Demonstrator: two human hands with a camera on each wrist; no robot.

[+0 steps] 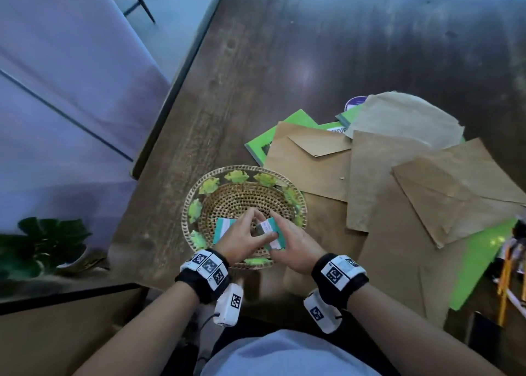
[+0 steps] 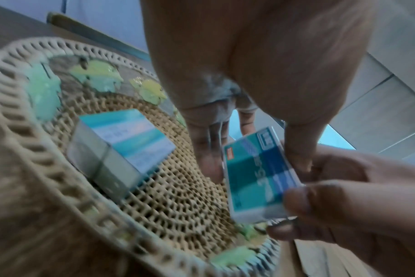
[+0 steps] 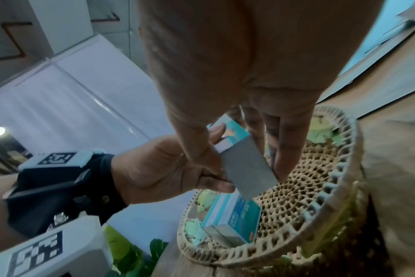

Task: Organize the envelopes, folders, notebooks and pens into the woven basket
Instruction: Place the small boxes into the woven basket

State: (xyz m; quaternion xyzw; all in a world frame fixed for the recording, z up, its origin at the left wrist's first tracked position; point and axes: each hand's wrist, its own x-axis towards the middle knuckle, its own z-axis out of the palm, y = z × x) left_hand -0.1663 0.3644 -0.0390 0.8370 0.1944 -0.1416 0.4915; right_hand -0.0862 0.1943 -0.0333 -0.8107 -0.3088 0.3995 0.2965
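The round woven basket [image 1: 190, 204] with green leaf trim stands on the dark wooden table near its front edge. Over it, my left hand [image 1: 250, 230] and right hand [image 1: 287, 237] both pinch one small teal-and-white box [image 1: 269, 227], held tilted above the basket floor. The left wrist view shows that box [image 2: 256, 176] between my fingers, and the right wrist view shows its grey side [image 3: 246, 168]. A second matching box [image 1: 225, 226] lies inside the basket at the left. Brown envelopes [image 1: 310, 162] and green folders [image 1: 263, 139] are strewn to the right of the basket.
More brown envelopes [image 1: 455, 187] cover another green folder [image 1: 484, 259] at the right. Yellow pens [image 1: 505, 279] lie at the far right edge. A leafy plant [image 1: 48, 241] sits low on the left, beyond the table's left edge [image 1: 176, 85].
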